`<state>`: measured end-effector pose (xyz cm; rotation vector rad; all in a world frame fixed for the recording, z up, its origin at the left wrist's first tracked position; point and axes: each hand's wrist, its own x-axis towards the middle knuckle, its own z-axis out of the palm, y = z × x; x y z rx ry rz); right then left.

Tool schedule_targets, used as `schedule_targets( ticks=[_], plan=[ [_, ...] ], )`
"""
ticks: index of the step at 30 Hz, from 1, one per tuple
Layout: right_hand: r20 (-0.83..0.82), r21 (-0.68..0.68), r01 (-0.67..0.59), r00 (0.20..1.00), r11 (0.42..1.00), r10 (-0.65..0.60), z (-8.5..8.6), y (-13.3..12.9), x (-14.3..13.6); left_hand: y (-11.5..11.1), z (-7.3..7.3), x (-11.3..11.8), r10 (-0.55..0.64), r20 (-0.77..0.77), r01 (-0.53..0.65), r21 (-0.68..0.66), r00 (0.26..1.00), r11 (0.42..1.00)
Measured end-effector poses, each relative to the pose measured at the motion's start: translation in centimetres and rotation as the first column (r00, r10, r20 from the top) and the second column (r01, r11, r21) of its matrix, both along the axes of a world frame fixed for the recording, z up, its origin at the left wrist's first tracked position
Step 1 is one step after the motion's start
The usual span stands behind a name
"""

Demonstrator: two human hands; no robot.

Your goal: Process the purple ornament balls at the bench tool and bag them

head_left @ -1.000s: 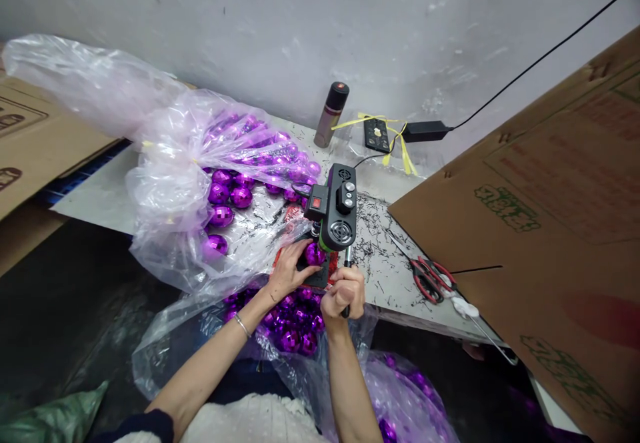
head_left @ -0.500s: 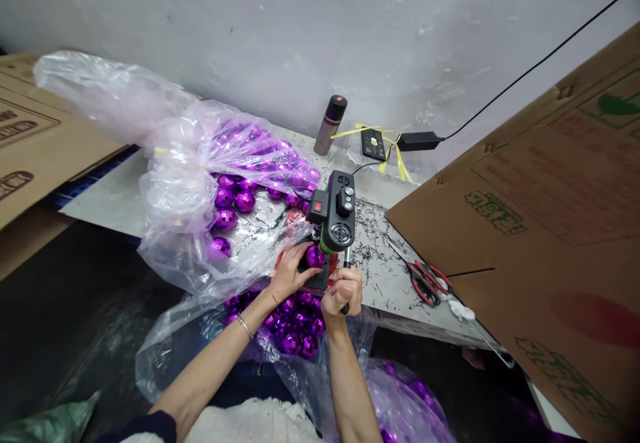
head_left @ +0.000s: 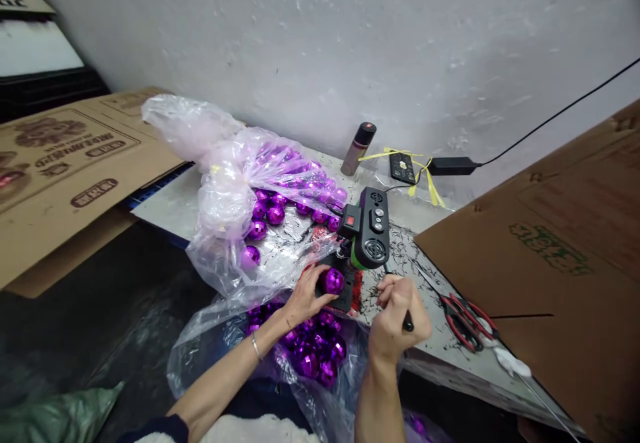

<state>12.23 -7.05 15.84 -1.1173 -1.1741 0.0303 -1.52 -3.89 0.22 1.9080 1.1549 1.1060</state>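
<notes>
My left hand (head_left: pixel 306 294) pinches a faceted purple ball (head_left: pixel 333 281) on the black base under a small black and green bench press machine (head_left: pixel 369 228). My right hand (head_left: pixel 399 317) is closed round the machine's black-tipped lever (head_left: pixel 407 323), pulled out toward me. A clear plastic bag (head_left: pixel 235 196) on the white table (head_left: pixel 165 203) holds several more purple balls (head_left: pixel 274 214). Another open bag in my lap (head_left: pixel 313 353) holds several purple balls too.
A large cardboard sheet (head_left: pixel 560 256) leans at the right, with red-handled scissors (head_left: pixel 467 323) beside it. A dark spray can (head_left: pixel 357 148), a power adapter (head_left: pixel 453 165) and a cable lie by the wall. Flattened cardboard (head_left: pixel 65 169) lies at the left. Black shavings litter the tabletop.
The view has swung left and down. My right hand has pulled the lever farther out to the right and toward me. My left hand still holds the ball on the base.
</notes>
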Motion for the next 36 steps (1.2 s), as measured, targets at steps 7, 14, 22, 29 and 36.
schedule_targets(
  ticks=[7, 14, 22, 29, 36],
  plan=[
    [0.086, 0.043, 0.025, 0.996, 0.999, -0.029, -1.6, -0.2, -0.1, -0.2, 3.2, -8.3, 0.190, -0.021, -0.188, 0.093, 0.982, 0.978],
    [0.137, 0.072, 0.004, 0.991, 0.997, -0.014, -2.4, -0.4, 0.0, 7.3, 8.1, -13.4, 0.526, -0.672, -0.613, 0.134, 0.521, 0.779],
    [0.161, 0.067, -0.017, 0.987, 0.998, 0.006, -2.7, -0.6, 0.2, 8.1, 7.2, -12.6, 0.372, -0.601, -0.402, 0.091, 0.707, 0.911],
    [0.157, 0.073, -0.019, 0.988, 0.997, 0.008, -2.5, -0.5, 0.1, 4.9, 7.9, -10.5, 0.362, 0.220, -0.270, -0.359, 0.906, 0.894],
    [0.178, 0.052, -0.025, 0.984, 0.998, 0.015, -1.4, -0.4, 0.2, 1.2, 5.7, -3.6, 0.230, 0.495, 0.222, -0.694, 0.838, 0.685]
  ],
)
